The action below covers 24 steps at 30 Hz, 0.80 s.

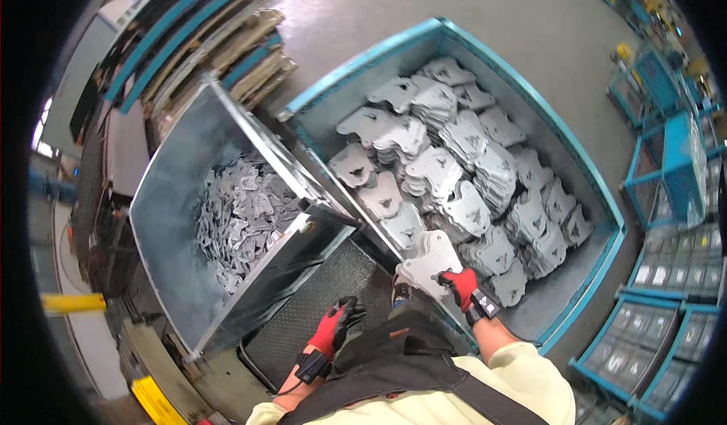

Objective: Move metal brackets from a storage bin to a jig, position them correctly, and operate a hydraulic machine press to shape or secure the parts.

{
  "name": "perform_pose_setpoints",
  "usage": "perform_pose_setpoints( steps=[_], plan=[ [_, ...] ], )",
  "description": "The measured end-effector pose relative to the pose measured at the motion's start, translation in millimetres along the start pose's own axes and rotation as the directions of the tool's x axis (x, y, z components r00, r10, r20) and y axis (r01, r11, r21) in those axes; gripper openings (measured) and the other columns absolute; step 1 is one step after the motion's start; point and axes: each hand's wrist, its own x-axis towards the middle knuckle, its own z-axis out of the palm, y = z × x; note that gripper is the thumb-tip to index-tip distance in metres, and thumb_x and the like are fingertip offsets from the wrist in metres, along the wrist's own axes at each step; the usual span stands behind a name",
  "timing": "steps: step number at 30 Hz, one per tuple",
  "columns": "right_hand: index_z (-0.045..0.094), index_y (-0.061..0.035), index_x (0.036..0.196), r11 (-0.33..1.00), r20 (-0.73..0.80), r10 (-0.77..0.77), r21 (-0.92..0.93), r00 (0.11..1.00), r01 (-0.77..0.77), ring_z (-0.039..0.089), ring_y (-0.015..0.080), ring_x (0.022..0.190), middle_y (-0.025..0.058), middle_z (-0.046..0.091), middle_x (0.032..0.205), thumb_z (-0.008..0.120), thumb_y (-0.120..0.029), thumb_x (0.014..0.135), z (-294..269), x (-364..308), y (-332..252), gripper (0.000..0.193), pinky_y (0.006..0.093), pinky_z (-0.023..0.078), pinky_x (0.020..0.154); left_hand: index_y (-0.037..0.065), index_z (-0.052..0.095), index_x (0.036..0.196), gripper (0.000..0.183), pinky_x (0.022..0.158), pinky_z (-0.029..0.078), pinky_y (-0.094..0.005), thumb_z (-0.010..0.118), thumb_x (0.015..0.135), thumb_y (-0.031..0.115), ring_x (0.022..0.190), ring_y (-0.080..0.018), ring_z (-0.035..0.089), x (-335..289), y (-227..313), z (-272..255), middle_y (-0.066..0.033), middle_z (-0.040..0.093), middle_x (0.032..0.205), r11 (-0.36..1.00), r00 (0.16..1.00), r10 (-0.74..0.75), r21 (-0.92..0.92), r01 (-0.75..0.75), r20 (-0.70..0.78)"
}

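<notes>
My right hand (462,289), in a red glove with black fingertips, grips a small stack of flat, silvery metal plates (430,258) by its near right edge. The stack is at the near left wall of a large blue-rimmed bin (522,84). Inside that bin lie several piles of like-shaped plates (435,171), with rounded lobes and cut-out holes. My left hand (335,328), gloved the same way, hangs in front of my dark apron with its fingers loosely bent and apart. Nothing shows in it.
To the left stands a grey metal bin (170,198) filled with small scrap pieces (246,213). A dark textured mat (310,311) lies between it and me. Stacked pallets (242,46) are at the far left. Blue-framed crates (632,342) line the right.
</notes>
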Motion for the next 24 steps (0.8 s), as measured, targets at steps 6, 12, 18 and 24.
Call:
perform_pose_setpoints(
  steps=[6,12,18,24],
  plan=[
    [0.068,0.0026,0.089,0.979,0.344,-0.204,0.082,0.917,0.187,0.064,0.0137,0.061,0.0072,0.070,0.075,0.076,-0.010,0.073,91,-106,-71,0.021,0.0260,0.048,0.055,0.003,0.046,0.140,0.049,0.106,0.045,-0.0400,0.053,0.102,0.034,0.123,-0.0271,0.056,-19,-55,-11,-0.0173,0.059,0.130,0.873,0.986,0.113,-0.486,-0.042,0.118],
    [0.063,0.0039,0.102,0.889,0.545,-0.383,-0.003,0.746,0.458,0.064,0.0151,0.070,0.0091,0.070,0.084,0.077,-0.007,0.071,234,-270,-47,0.035,0.0294,0.051,0.064,0.007,0.055,0.132,0.047,0.092,0.050,-0.0393,0.047,0.103,0.044,0.104,-0.0233,0.062,-193,-11,-38,-0.0096,0.064,0.120,0.373,0.827,0.543,-0.842,-0.390,-0.143],
    [0.062,0.0030,0.106,0.524,0.784,-0.509,-0.046,0.356,0.850,0.067,0.0237,0.082,0.0153,0.070,0.092,0.080,-0.017,0.070,356,-473,38,0.044,0.0358,0.052,0.074,0.005,0.056,0.130,0.043,0.096,0.051,-0.0406,0.045,0.105,0.038,0.109,-0.0252,0.062,-289,-164,-214,-0.0108,0.065,0.123,-0.173,0.384,0.800,-0.791,-0.587,-0.460],
    [0.055,0.0112,0.115,0.321,0.960,-0.261,0.186,-0.102,0.929,0.066,0.0269,0.097,0.0202,0.068,0.107,0.083,-0.032,0.077,423,-626,148,0.063,0.0362,0.050,0.085,0.007,0.066,0.113,0.045,0.080,0.053,-0.0376,0.053,0.100,0.048,0.085,-0.0222,0.066,-460,-284,-285,-0.0075,0.070,0.101,-0.458,0.159,0.482,-0.403,-0.793,-0.861]
  ],
)
